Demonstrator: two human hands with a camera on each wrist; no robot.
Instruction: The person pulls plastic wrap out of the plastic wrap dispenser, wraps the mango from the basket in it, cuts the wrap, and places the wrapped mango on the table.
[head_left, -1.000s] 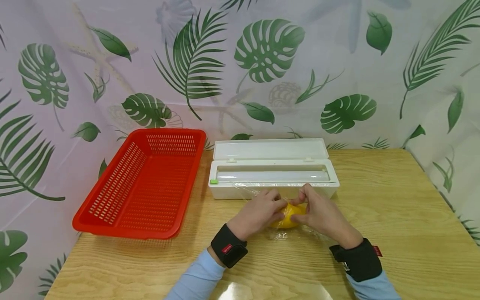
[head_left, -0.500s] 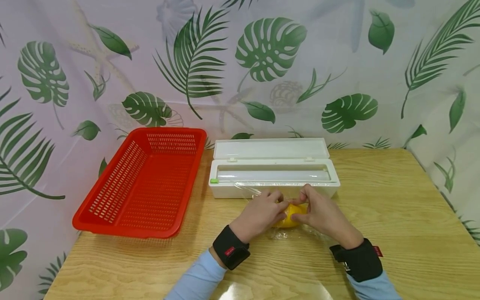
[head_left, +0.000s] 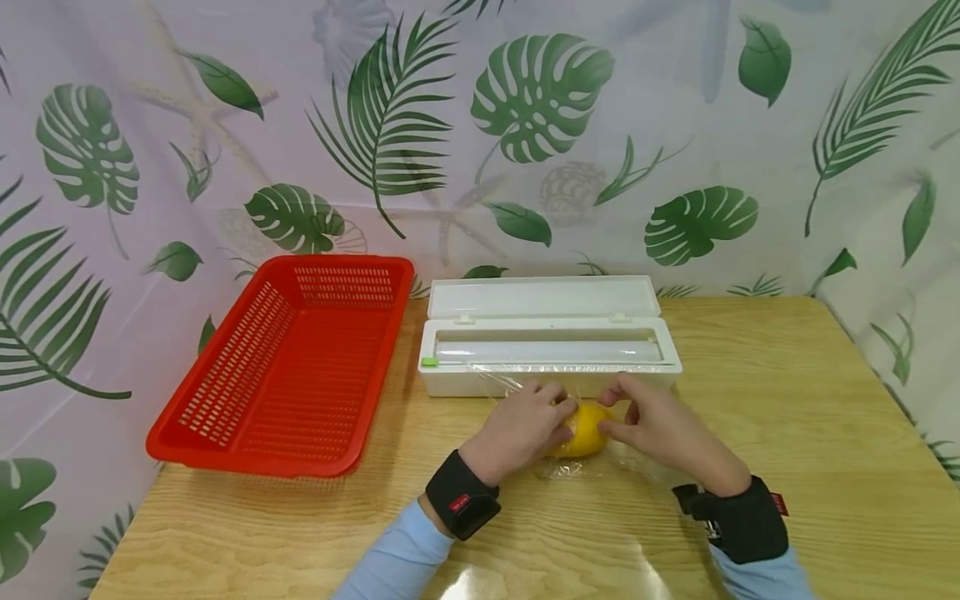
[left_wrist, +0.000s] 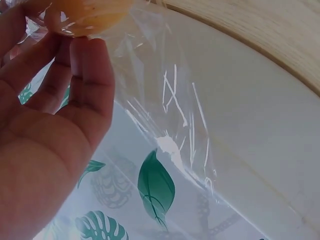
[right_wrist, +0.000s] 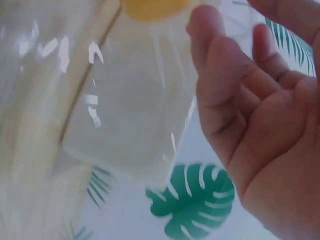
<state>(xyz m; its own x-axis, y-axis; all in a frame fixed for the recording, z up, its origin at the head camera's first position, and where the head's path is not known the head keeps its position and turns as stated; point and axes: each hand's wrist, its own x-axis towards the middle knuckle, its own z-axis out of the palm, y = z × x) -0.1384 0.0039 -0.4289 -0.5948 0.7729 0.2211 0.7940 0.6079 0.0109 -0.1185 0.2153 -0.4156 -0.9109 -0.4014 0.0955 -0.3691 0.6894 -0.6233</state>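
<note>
A yellow lemon lies on the table under clear plastic wrap, in front of a white wrap dispenser. The wrap runs from the dispenser's front edge down over the fruit. My left hand holds the lemon's left side through the film, fingers bent against it. Close by its right side is my right hand, loosely bent and holding nothing I can make out. In the right wrist view, the fingertips sit just beside the lemon; whether they touch the film cannot be told.
At the left stands a red slotted plastic basket. The dispenser's lid is tipped back, showing the roll inside. A green slider sits at its left front corner. A leaf-patterned curtain hangs behind the wooden table.
My right hand has drawn off to the right, away from the lemon's top, baring more of its right side. The left hand stays almost in place on the fruit.
</note>
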